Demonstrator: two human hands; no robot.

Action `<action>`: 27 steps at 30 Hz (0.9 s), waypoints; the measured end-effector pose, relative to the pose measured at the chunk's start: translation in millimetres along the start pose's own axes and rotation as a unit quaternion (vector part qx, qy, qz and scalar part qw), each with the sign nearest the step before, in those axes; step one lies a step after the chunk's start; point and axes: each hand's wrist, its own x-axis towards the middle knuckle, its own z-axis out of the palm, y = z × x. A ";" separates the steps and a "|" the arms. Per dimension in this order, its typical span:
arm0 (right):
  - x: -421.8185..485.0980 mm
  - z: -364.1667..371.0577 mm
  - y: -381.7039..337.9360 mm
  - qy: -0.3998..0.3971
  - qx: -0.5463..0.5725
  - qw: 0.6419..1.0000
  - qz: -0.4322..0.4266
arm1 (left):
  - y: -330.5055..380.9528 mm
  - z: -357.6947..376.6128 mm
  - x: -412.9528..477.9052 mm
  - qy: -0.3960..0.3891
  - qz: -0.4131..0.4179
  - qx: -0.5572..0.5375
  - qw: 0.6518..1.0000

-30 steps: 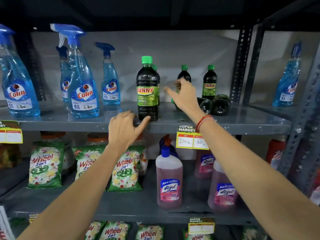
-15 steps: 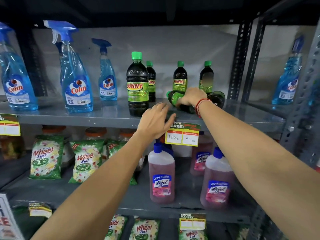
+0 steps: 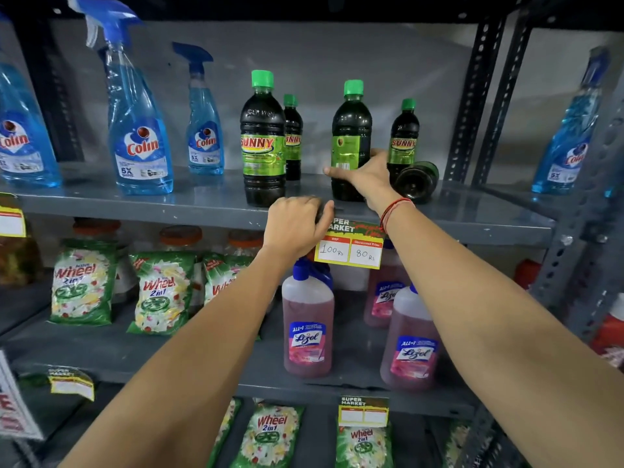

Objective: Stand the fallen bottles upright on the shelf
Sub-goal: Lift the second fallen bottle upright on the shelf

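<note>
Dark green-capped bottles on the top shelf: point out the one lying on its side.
The fallen bottle lies at the far right of the group, base toward the camera, just right of the right hand. The others stand upright.

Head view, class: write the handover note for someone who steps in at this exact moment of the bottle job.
Right hand: gripping the lower body of a dark green-capped bottle, upright on the top shelf.
Left hand: resting on that shelf's front edge, holding nothing.
Done: the held bottle stands; three Sunny bottles stand nearby.
Left: one fallen bottle lies on its side, base toward the camera, right of the hand. Release, then stand it up.
</note>
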 end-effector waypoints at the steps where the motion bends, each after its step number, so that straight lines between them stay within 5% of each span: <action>1: -0.2 0.2 0.0 -0.010 -0.004 1.000 0.003 | 0.3 -0.2 0.4 0.000 -0.002 -0.002 1.000; 9: 1.8 3.0 3.6 -0.045 -0.003 0.998 0.041 | 0.0 0.6 0.3 0.004 -0.001 -0.008 1.000; 15: -4.5 6.3 0.5 0.041 -0.184 0.981 -0.043 | -0.9 1.6 1.2 0.004 0.003 -0.015 1.000; 21: -5.4 0.1 0.4 0.004 -0.038 0.999 0.018 | 0.3 1.6 0.7 0.009 0.001 -0.017 1.000; 25: -5.8 6.3 0.8 0.037 -0.206 0.976 -0.057 | -0.2 0.9 0.6 0.010 0.004 -0.020 1.000; 27: -5.0 7.5 -1.2 0.021 -0.189 0.981 -0.034 | 0.2 0.3 -0.1 0.014 0.006 -0.022 1.000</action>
